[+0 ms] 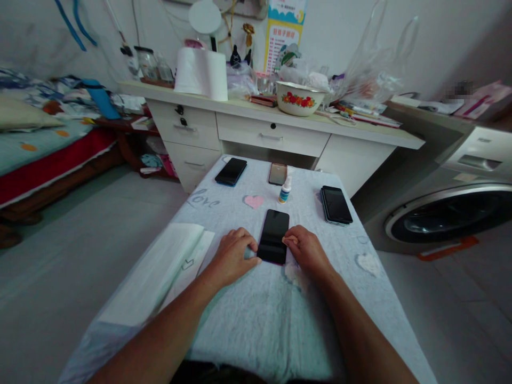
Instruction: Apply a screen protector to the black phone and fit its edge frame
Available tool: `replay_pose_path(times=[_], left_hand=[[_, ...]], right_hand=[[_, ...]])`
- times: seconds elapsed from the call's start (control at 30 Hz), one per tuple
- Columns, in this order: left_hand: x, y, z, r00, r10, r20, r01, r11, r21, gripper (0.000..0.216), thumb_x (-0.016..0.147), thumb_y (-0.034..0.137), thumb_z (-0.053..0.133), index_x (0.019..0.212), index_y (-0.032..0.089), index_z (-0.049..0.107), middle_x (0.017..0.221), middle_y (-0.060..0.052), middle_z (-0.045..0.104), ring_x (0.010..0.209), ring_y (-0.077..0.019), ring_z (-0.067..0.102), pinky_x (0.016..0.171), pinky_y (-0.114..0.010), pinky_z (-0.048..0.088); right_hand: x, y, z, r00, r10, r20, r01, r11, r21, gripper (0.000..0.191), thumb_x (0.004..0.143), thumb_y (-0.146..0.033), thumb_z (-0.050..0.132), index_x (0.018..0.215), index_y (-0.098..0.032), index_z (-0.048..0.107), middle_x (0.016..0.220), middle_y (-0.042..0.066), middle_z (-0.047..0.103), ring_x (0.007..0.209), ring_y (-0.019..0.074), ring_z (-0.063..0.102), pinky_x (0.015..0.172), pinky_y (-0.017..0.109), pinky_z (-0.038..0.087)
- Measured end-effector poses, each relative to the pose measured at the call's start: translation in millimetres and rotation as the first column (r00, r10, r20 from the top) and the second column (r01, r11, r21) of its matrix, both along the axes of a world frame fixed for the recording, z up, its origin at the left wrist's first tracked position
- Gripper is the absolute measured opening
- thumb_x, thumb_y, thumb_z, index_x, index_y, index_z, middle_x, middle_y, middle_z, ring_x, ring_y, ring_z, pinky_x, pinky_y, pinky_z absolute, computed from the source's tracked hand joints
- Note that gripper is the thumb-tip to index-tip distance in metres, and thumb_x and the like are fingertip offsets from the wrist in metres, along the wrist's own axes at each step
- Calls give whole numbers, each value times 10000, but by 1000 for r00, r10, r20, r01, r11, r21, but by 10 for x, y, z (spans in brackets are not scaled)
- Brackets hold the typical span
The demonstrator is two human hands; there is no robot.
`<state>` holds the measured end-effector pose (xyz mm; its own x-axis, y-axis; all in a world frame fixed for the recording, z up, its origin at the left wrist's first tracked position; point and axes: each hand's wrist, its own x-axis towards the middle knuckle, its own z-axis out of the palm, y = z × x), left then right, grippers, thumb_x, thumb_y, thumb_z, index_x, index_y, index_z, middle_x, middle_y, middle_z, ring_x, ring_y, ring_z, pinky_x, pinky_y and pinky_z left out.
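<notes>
A black smartphone (274, 234) lies flat, screen up, in the middle of the cloth-covered table. My left hand (236, 255) rests at its lower left edge, thumb and curled forefinger apart, their tips by the phone's side. On the right, my right hand (307, 248) is closed, its fingertips at the phone's right edge. A small pinkish-orange bit shows at those fingertips, too small to name. Beyond the phone stands a small white spray bottle (285, 191) with a blue and yellow label.
Another dark phone (231, 172) lies far left, a smaller phone (278, 174) at the back, and stacked phones (336, 205) at right. Folded white sheets (160, 266) lie at left. Behind is a white desk (256, 118); a washing machine (452, 176) stands at right.
</notes>
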<state>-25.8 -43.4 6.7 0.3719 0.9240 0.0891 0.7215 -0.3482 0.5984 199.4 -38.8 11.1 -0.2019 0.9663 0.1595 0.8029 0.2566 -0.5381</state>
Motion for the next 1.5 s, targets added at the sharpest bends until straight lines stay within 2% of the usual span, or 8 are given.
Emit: replay_pose_path(times=[0.23, 0.5, 0.73, 0.83, 1.1, 1.5], left_hand=[[2, -15, 14, 1000, 6, 5, -6, 1000, 8, 130, 689, 215, 718, 775, 218, 621, 927, -14, 585, 936, -213, 530, 834, -346, 394], [3, -14, 1, 1000, 10, 9, -10, 1000, 10, 126, 685, 212, 714, 768, 214, 619, 935, -16, 583, 936, -212, 524, 831, -339, 393], [20, -17, 29, 1000, 18, -1, -18, 1000, -3, 132, 676, 194, 715, 765, 214, 620, 934, -12, 580, 938, -209, 522, 838, -338, 388], [27, -13, 34, 1000, 18, -12, -18, 1000, -9, 144, 665, 194, 724, 764, 213, 621, 931, -11, 582, 937, -211, 521, 842, -341, 385], [17, -2, 13, 1000, 2, 3, -2, 1000, -2, 153, 662, 214, 734, 773, 213, 628, 923, -10, 586, 944, -216, 524, 838, -345, 386], [3, -6, 2, 1000, -4, -30, 4, 1000, 10, 175, 669, 250, 713, 829, 220, 649, 952, -22, 596, 957, -229, 529, 839, -352, 400]], right_hand=[[40, -127, 81, 988, 149, -51, -154, 981, -120, 46, 817, -170, 585, 807, -190, 625, 796, 9, 627, 738, 142, 578, 669, 243, 402], [5, -244, 286, 940, 310, -142, -337, 905, -258, 111, 778, -93, 567, 771, -174, 643, 819, 0, 611, 714, 111, 557, 662, 211, 395], [12, -239, 284, 955, 266, -131, -293, 914, -282, 77, 780, -108, 587, 774, -164, 639, 821, 7, 609, 713, 113, 550, 660, 215, 388], [-14, -235, 269, 961, 255, -108, -275, 928, -253, 83, 778, -100, 587, 767, -166, 637, 806, 4, 603, 712, 113, 544, 657, 216, 377], [-208, -223, 184, 954, 299, -9, -298, 945, -139, 124, 809, -79, 546, 778, -159, 635, 828, 16, 580, 720, 108, 533, 670, 219, 372], [-499, -160, 211, 932, 334, 144, -317, 940, -130, 141, 873, -128, 506, 865, -175, 638, 868, 14, 553, 729, 106, 511, 649, 215, 348]])
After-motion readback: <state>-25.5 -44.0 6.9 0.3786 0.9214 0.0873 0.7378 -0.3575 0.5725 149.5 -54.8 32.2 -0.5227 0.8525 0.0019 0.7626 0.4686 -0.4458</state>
